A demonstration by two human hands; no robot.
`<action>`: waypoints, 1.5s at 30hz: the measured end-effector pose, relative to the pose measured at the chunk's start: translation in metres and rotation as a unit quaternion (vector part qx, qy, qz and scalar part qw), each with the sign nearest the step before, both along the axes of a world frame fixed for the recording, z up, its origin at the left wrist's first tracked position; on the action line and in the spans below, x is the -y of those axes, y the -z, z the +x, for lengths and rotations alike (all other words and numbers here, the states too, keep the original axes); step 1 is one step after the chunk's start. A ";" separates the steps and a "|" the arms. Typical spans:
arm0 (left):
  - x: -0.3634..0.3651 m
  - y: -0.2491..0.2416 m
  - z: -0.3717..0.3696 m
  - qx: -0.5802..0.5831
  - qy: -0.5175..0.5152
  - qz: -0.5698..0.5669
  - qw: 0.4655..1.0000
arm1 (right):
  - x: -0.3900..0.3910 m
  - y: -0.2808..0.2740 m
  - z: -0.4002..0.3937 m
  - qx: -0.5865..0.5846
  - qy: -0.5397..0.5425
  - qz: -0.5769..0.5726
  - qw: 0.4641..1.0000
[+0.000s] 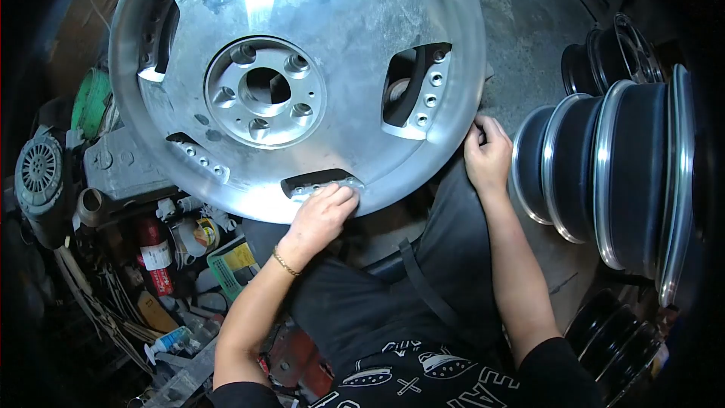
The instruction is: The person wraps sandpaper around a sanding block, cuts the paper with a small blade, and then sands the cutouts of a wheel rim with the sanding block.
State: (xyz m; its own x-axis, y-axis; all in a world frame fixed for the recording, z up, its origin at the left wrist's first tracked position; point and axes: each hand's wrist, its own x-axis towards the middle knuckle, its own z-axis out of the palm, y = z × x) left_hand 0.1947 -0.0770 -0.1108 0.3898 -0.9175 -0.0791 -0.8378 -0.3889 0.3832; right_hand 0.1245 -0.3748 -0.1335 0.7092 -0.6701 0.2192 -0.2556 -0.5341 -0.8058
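Observation:
A large silvery alloy wheel [355,45] faces me, its bolt holes round an open centre and several cut-out windows near the edge. My left hand [323,217], with a bracelet on the wrist, has its fingers bent together at the lowest window [321,178]. Whatever lies under those fingertips is hidden. At the wheel's lower right edge, my right hand [489,157] is closed with curled fingers against the outer rim. Its thumb and fingertips are partly out of sight there.
Several wheel rims with dark barrels [634,174] are stacked on the right, and more dark rims [615,340] lie below them. On the left are a grey motor-like machine [41,174], a red can [155,257], a spray bottle [170,341] and a green coil [91,98].

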 end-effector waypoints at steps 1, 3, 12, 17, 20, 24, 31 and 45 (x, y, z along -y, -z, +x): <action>0.006 0.001 -0.001 0.004 0.004 0.007 1.000 | -0.001 -0.001 0.000 0.001 0.005 0.005 1.000; 0.008 0.001 0.000 0.011 0.004 0.004 1.000 | -0.003 -0.002 0.002 0.001 0.000 0.000 1.000; 0.009 0.000 -0.002 0.019 0.006 0.007 1.000 | -0.004 0.000 0.005 -0.018 -0.008 -0.018 1.000; 0.000 -0.001 -0.002 -0.006 0.002 0.026 1.000 | -0.005 -0.003 0.005 -0.021 -0.004 -0.007 1.000; 0.011 0.000 -0.002 0.015 0.008 0.019 1.000 | -0.007 -0.004 0.008 -0.036 -0.005 -0.023 0.999; 0.000 -0.005 -0.002 0.015 -0.001 -0.006 1.000 | -0.006 0.000 0.007 -0.040 -0.009 -0.002 0.999; 0.006 -0.001 -0.003 0.003 -0.001 -0.013 1.000 | -0.008 0.003 0.012 0.011 -0.022 0.008 1.000; 0.015 0.001 -0.006 0.007 -0.034 -0.035 0.999 | -0.007 0.005 0.012 -0.009 -0.016 0.008 1.000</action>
